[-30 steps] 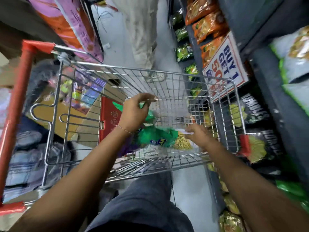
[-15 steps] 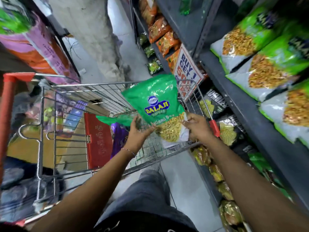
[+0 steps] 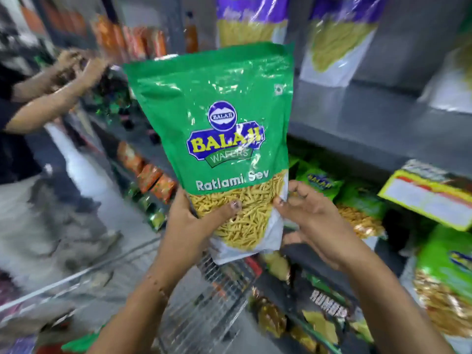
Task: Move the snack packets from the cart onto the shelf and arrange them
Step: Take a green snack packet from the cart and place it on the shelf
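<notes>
Snack packet (image 3: pixel 217 139) upright, both hands gripping its lower corners.

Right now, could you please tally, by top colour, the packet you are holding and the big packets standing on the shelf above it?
Green-topped packet, held by the left hand and right hand: 1
Purple-topped packets on the upper shelf: 2
Packet cut off at the right edge, top colour unclear: 1
Total: 4
</notes>
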Available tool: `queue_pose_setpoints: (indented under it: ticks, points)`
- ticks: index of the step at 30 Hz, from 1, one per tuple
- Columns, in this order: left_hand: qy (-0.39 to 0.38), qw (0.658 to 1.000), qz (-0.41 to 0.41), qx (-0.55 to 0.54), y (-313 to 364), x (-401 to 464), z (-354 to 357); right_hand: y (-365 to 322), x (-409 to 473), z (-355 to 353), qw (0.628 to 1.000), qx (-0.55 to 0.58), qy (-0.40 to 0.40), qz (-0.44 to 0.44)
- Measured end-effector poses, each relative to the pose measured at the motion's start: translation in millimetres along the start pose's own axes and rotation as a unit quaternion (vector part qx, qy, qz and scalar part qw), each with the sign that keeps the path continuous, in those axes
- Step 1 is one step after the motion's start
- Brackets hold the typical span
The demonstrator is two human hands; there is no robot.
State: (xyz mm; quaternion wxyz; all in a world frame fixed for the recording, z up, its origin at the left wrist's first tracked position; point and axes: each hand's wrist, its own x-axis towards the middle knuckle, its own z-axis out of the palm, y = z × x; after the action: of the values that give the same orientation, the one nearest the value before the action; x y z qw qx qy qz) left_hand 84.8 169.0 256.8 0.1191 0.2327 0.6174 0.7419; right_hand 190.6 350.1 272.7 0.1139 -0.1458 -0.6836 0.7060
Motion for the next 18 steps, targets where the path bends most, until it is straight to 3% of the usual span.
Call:
queue_pose_setpoints:
  ticks: [4,8,13,18]
  points:
    - [-0.096,0.99,0.088,-0.049,61,22,67,-71,-50,-38,0.989,-0.032,0.098,-0.105]
    - [-0.196,0.97,0.116,-0.085,94,41,132,-111,-88,-74,0.96,-0.05,0.214,-0.171]
    - [-0.332,0.933,0.102,-0.089,115,63,228,-136,-118,-120,0.902,-0.089,0.348,-0.238]
    - [-0.398,0.908,0.114,-0.071,119,64,324,-141,-132,-183,0.828,-0.155,0.463,-0.276]
